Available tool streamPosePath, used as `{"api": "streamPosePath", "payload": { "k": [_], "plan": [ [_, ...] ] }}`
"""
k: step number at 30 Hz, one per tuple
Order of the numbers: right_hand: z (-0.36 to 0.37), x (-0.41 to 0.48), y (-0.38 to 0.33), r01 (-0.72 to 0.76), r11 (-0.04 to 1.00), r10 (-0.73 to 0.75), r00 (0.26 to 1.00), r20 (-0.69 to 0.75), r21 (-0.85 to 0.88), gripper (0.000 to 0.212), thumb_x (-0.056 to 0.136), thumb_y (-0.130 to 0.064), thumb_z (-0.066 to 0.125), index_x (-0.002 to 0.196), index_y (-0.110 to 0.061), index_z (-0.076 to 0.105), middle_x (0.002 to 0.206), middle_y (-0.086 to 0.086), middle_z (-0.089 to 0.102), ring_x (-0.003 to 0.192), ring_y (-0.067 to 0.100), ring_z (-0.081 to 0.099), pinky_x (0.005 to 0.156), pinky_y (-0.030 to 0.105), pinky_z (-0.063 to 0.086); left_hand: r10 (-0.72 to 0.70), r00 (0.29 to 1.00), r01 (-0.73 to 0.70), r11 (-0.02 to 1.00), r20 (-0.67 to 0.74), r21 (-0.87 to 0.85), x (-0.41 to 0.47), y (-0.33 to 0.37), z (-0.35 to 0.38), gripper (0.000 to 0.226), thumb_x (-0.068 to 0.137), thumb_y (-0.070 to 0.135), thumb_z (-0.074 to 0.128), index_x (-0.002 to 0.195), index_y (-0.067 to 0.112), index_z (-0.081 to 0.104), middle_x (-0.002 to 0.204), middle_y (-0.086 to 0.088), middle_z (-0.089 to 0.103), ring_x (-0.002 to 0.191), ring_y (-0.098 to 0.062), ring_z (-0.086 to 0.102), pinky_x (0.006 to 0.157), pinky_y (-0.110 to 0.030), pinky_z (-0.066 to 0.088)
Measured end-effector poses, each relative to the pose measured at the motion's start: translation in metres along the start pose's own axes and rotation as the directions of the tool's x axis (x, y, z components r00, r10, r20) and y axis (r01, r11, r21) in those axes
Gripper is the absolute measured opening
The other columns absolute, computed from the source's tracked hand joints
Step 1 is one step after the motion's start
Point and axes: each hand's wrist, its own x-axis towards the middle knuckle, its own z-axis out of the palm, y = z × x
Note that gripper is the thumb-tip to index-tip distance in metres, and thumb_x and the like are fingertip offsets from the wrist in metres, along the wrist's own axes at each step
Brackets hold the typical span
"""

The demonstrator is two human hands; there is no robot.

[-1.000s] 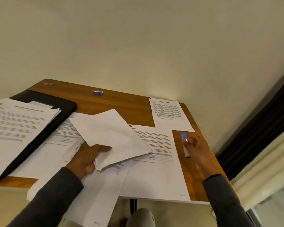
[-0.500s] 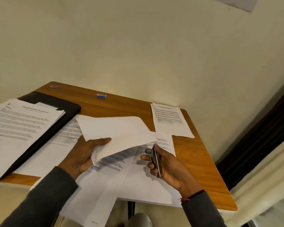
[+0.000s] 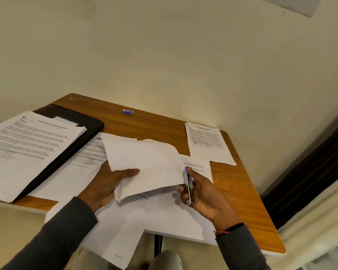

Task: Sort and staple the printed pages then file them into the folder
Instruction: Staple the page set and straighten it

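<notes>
The left hand (image 3: 107, 184) is gripping a sheaf (image 3: 144, 164) over the bench's (image 3: 242, 191) near edge. The right hand (image 3: 205, 197) is clasping the stapler (image 3: 188, 185) at the sheaf's corner. Loose pages (image 3: 207, 143) are lying unstapled, and the folder (image 3: 76, 121) at the left edge is apparently awaiting filing.

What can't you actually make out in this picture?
Head view only.
- The pages in the left hand: blank backs face the camera, so the print is hidden.
- The stapler in the right hand: its mouth sits behind the pages' edge, so I cannot tell whether paper is inside.
- The folder: mostly covered by the printed stack, whose text is blurred.
- The small blue object by the wall: too small to identify.
</notes>
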Motion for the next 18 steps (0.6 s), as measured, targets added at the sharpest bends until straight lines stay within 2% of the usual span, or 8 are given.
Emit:
{"api": "streamPosePath", "payload": {
  "k": [2,5,8,9,14,18],
  "plan": [
    [0.002,0.000,-0.001,-0.020,0.998,0.022,0.999,-0.030,0.054,0.033,0.089,-0.029,0.066,0.118,-0.017,0.055,0.080,0.015,0.067,0.063,0.025,0.060,0.048,0.028,0.050,0.017,1.000,-0.016,1.000,0.017,-0.012,-0.002,0.003,0.003,0.101,0.022,0.054,0.095,0.112,0.030,0.056,0.095,0.014,0.075,0.091,-0.005,0.070,0.069,-0.018,0.057],
    [0.002,0.000,-0.001,-0.048,0.997,0.051,0.997,-0.050,0.063,0.028,0.088,-0.028,0.068,0.112,-0.017,0.059,0.080,0.015,0.070,0.067,0.027,0.062,0.053,0.031,0.053,0.031,0.999,-0.031,1.000,0.034,-0.007,-0.007,0.008,0.004,0.077,0.041,0.039,0.096,0.106,0.028,0.056,0.084,0.021,0.074,0.079,0.004,0.069,0.073,-0.022,0.059],
    [0.000,0.002,0.001,-0.027,0.999,0.029,0.998,-0.061,0.027,0.037,0.082,-0.027,0.073,0.116,-0.020,0.061,0.093,0.015,0.073,0.080,0.030,0.067,0.063,0.037,0.057,0.023,0.999,-0.022,1.000,0.023,-0.020,-0.006,0.008,0.000,0.100,0.019,0.051,0.095,0.108,0.025,0.059,0.088,0.015,0.076,0.082,-0.001,0.071,0.064,-0.016,0.056],
    [0.000,0.002,0.002,-0.006,1.000,0.008,0.998,-0.065,0.020,0.043,0.078,-0.026,0.075,0.118,-0.021,0.060,0.096,0.015,0.073,0.081,0.031,0.068,0.065,0.038,0.057,0.019,1.000,-0.019,0.999,0.017,-0.026,-0.006,0.007,-0.002,0.103,0.017,0.052,0.095,0.109,0.024,0.059,0.091,0.012,0.076,0.084,-0.003,0.071,0.064,-0.016,0.056],
    [0.007,0.000,0.003,0.078,0.996,-0.075,0.995,-0.066,0.049,0.050,0.067,-0.020,0.076,0.115,-0.019,0.060,0.085,0.015,0.075,0.073,0.031,0.065,0.062,0.034,0.059,0.013,1.000,-0.012,1.000,0.024,-0.019,-0.003,0.003,-0.009,0.103,0.022,0.051,0.096,0.114,0.025,0.059,0.100,0.009,0.075,0.097,-0.011,0.070,0.072,-0.020,0.058],
    [0.006,0.001,0.006,0.103,0.994,-0.100,0.990,-0.097,0.025,0.041,0.073,-0.018,0.074,0.112,-0.019,0.060,0.084,0.015,0.073,0.068,0.028,0.065,0.062,0.035,0.060,0.014,0.999,-0.013,1.000,0.035,-0.023,-0.004,0.002,-0.008,0.105,0.018,0.050,0.096,0.112,0.024,0.059,0.094,0.010,0.076,0.088,-0.007,0.071,0.067,-0.019,0.057]
  ]
}}
